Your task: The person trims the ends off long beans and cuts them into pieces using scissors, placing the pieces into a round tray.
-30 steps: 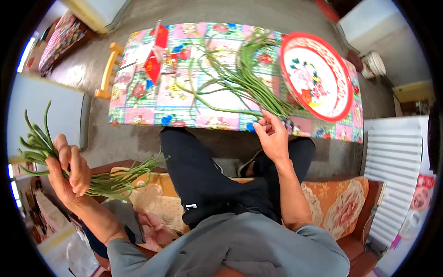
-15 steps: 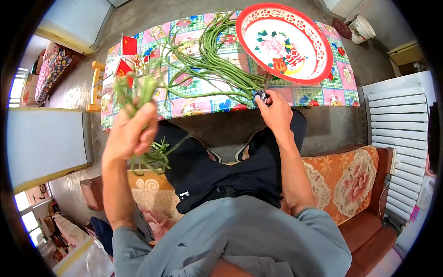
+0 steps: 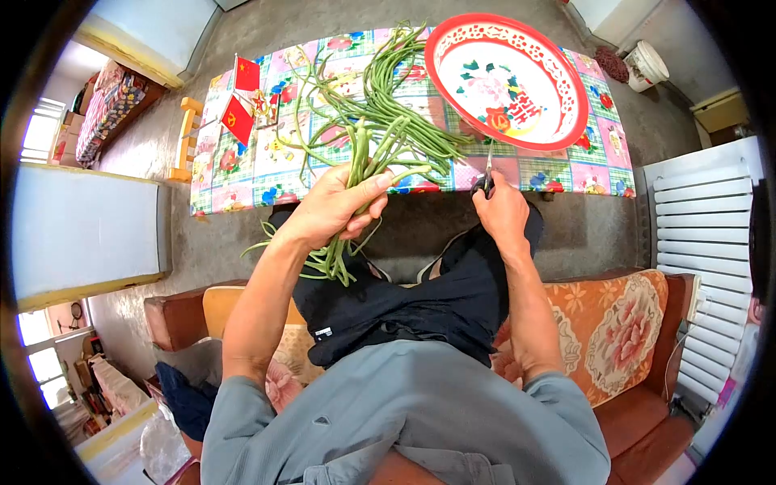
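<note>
My left hand (image 3: 343, 206) is closed round a bunch of long green beans (image 3: 330, 257), whose ends stick up above the fist while the rest hangs over my left thigh. At the table's front edge my right hand (image 3: 503, 212) grips the dark handles of a pair of scissors (image 3: 487, 176). The metal blades point away from me, toward the basin. A larger pile of long green beans (image 3: 396, 105) lies across the patterned tablecloth. Right of the pile sits a red-rimmed white basin (image 3: 440, 61) with a floral pattern inside.
Two small red flags (image 3: 236, 120) on a stand are at the table's left, by a yellow chair (image 3: 186, 137). A white radiator (image 3: 703, 242) stands at the right. Behind me is a sofa with a floral cover (image 3: 626, 323). A white bucket (image 3: 645, 66) is at the back right.
My left hand has swung from the far left to the front of the table with its bunch of beans. My right hand has lifted the scissors, and their blades now show.
</note>
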Demonstrator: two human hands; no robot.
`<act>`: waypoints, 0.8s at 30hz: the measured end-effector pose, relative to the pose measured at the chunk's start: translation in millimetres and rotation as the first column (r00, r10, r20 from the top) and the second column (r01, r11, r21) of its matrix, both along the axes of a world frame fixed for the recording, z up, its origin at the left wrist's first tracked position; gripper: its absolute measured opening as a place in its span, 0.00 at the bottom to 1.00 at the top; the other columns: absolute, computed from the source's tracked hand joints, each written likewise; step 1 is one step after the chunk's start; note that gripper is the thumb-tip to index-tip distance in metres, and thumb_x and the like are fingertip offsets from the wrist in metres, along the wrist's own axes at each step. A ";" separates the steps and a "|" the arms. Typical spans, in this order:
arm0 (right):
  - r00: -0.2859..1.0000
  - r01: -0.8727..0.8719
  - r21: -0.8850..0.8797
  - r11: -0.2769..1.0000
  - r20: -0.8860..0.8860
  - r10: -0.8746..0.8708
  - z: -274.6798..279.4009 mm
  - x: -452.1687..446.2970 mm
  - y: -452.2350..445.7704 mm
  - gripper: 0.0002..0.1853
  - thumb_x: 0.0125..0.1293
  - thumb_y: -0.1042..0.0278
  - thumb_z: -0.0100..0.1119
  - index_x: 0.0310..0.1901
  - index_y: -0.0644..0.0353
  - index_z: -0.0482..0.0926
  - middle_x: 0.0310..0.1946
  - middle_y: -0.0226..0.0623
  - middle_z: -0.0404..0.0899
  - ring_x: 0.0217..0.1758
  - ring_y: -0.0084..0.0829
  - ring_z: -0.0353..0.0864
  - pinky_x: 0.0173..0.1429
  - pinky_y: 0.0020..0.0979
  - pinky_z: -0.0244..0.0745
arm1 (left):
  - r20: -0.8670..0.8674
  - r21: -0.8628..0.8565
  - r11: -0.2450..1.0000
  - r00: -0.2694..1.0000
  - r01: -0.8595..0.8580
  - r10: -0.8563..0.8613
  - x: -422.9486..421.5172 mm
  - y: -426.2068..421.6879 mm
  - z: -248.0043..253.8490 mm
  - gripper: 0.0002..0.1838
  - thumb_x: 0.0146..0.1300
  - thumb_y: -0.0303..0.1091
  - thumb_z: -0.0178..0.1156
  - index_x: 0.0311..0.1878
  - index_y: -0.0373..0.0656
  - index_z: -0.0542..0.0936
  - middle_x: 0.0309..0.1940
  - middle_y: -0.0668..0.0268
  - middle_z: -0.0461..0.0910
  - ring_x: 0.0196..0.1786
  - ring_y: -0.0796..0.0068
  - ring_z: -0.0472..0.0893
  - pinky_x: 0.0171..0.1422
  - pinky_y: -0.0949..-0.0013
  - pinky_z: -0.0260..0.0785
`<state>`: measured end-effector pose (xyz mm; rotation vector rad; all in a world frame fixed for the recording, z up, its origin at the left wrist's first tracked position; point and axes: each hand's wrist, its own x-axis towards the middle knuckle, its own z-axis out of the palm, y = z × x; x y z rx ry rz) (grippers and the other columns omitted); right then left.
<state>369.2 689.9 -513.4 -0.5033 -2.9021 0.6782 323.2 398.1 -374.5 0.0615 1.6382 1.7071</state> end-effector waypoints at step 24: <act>0.946 -0.323 -0.849 0.418 -0.293 0.135 62.1 90.3 -71.0 0.26 0.60 0.74 0.74 0.60 0.64 0.79 0.28 0.20 0.68 0.25 0.10 0.61 0.28 0.18 0.58 | -0.060 -0.020 1.000 0.998 -0.014 0.013 20.3 18.1 -14.6 0.17 0.75 0.36 0.58 0.62 0.38 0.79 0.30 0.70 0.80 0.14 0.89 0.63 0.15 0.79 0.51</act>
